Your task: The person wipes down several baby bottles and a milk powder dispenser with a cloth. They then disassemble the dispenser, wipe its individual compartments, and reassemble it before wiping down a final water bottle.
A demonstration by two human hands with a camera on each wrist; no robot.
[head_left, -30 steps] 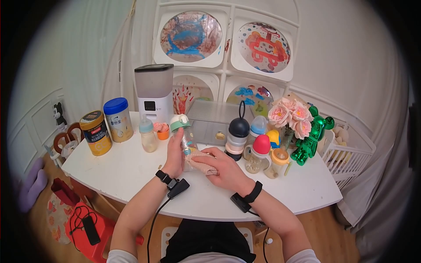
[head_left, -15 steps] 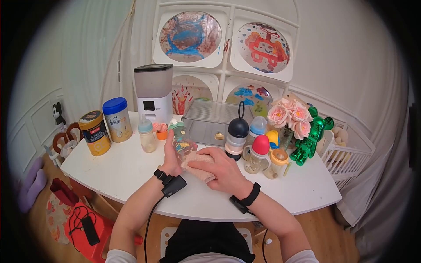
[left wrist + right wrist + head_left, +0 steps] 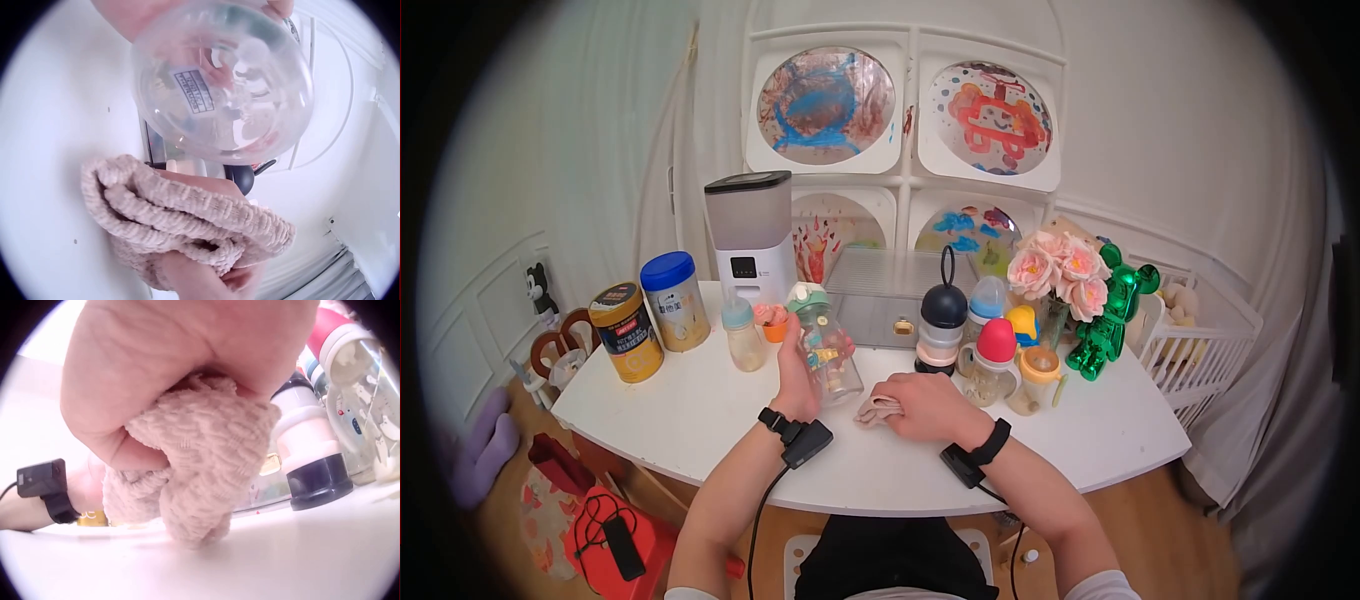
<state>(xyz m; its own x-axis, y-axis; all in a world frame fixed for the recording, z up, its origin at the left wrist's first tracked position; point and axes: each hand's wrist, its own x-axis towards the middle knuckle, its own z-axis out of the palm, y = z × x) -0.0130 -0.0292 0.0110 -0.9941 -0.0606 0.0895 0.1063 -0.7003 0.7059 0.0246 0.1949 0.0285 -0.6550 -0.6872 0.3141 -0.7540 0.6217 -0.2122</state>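
Note:
My left hand (image 3: 798,380) grips a clear bottle (image 3: 828,360) with a green and white lid and cartoon prints, tilted slightly above the table. Its transparent base (image 3: 250,119), with a small printed label, faces the left wrist camera. To the right and lower, my right hand (image 3: 935,405) holds a bunched, pale pink textured cloth (image 3: 206,456) between thumb and fingers, close over the tabletop. In the left wrist view the folded cloth (image 3: 187,215) appears just beneath the bottle, apart from it. The fingers of my left hand behind the bottle are partly hidden.
On the white table (image 3: 730,430), a baby bottle (image 3: 743,335), two cans and a white dispenser (image 3: 750,240) stand left. A stacked container (image 3: 941,320), several bottles, pink flowers (image 3: 1060,270) and a green bear figure (image 3: 1112,315) stand right. A clear-lidded box (image 3: 870,318) lies behind.
My right hand has drawn the cloth off the bottle's lower side, down and right toward the tabletop. The bottle stays in my left hand. The head view has tilted up slightly.

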